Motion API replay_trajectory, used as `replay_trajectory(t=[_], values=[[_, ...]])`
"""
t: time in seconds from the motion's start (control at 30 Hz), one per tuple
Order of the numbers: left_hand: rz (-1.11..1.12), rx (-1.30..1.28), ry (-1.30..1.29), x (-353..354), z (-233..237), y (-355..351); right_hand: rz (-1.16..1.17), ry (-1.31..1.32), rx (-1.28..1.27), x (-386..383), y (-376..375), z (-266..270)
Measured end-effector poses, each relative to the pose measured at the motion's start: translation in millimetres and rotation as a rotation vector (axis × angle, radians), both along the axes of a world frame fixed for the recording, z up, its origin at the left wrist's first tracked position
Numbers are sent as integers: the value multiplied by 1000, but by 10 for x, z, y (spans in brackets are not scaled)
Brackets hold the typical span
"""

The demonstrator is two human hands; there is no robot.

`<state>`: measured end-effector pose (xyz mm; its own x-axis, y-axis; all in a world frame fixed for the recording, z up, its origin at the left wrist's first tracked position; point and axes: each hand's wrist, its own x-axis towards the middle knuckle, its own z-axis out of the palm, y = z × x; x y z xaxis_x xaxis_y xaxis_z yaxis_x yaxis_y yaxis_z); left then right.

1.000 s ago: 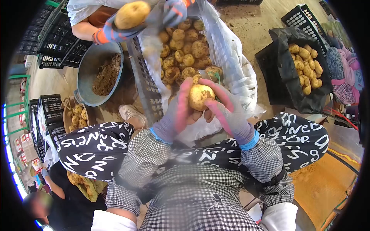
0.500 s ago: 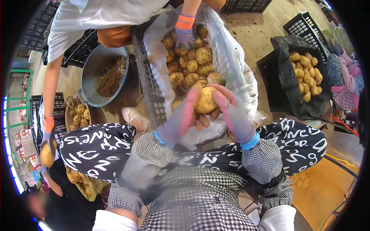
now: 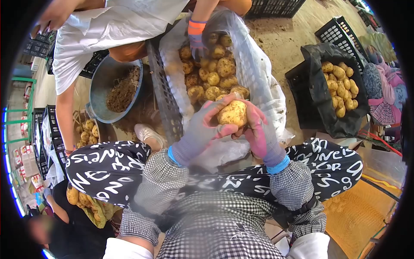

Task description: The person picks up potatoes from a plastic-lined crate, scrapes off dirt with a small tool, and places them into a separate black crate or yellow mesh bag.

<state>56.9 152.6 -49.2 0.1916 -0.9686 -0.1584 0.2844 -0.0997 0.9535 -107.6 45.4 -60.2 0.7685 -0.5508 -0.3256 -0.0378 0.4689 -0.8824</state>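
Observation:
A large yellow potato point(image 3: 232, 114) with brown dirt specks is held between my two hands, just above the near end of a lined crate. My left hand point(image 3: 206, 126), in a grey and pink glove, grips its left side with bare fingertips showing. On the opposite side my right hand point(image 3: 259, 133), gloved alike, closes round it with the fingers partly hidden underneath. Beyond my hands, the dark plastic crate point(image 3: 161, 93) with a white liner point(image 3: 265, 82) holds many dirt-marked potatoes point(image 3: 212, 77). Across it, a co-worker's gloved hand point(image 3: 198, 46) reaches in among them.
Left stands a blue tub point(image 3: 92, 103) with soil; beside it, a container of potatoes point(image 3: 87, 131). A black-lined crate point(image 3: 310, 101) of potatoes stands right. The co-worker's other arm point(image 3: 65, 112) reaches down past my knee, near a yellow bag point(image 3: 100, 220) with potatoes.
The potato has turned in my hands, and my left fingers have shifted round its near side. The co-worker's lower hand, which held a potato, is now hidden behind my knee.

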Motion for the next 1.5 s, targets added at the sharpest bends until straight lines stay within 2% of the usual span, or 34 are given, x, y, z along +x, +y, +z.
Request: replay_trajectory(t=[0.07, 0.13, 0.2, 0.3, 0.37, 0.5, 0.57, 0.67, 0.73, 0.87, 1.0, 1.1, 1.17, 1.23, 1.3, 1.4, 1.5], values=[[-21, -13, 5, 35, -7, 15, -4, -60, 21, 20, 20, -17], [-32, -38, -5, 60, -2, 21, 35, -44, -114, -15, 4, -60], [-32, -34, 44, 69, 23, 41, 26, -61, -122, -17, 25, -56], [-16, 96, 356, 111, 103, 24, -33, -140, 21, 42, 74, 41], [20, 42, 281, 82, 47, -6, -45, -203, 82, 65, 77, 158], [14, -82, 82, -42, 121, -55, -69, -193, -15, 83, 80, 181], [14, -53, 204, -5, 101, -44, -54, -152, -95, 42, 24, 91], [34, -22, 400, -9, 120, -23, -79, -113, -350, 30, -14, 156], [37, -12, 481, -24, 133, -19, -27, -96, -258, 22, -22, 323], [-34, -5, 461, -25, 89, -5, 29, -63, -277, 35, -43, 308], [-74, 51, 426, -67, 99, 13, -109, -84, 77, 11, -43, 231], [-73, 32, 540, -67, 55, 12, -166, -99, 75, 25, -50, 187], [-64, 2, 543, -53, 2, -3, -70, -62, -243, 0, -84, 279], [-59, -19, 504, -34, 2, -31, -39, -57, -277, 23, -115, 313], [-66, -12, 435, -53, 34, -7, -83, -71, -10, 32, -52, 281], [-64, 7, 383, -42, 12, 12, -91, -104, -100, 9, -43, 248], [-86, -3, 515, -55, 81, -17, -161, -89, -38, -4, -60, 205]])
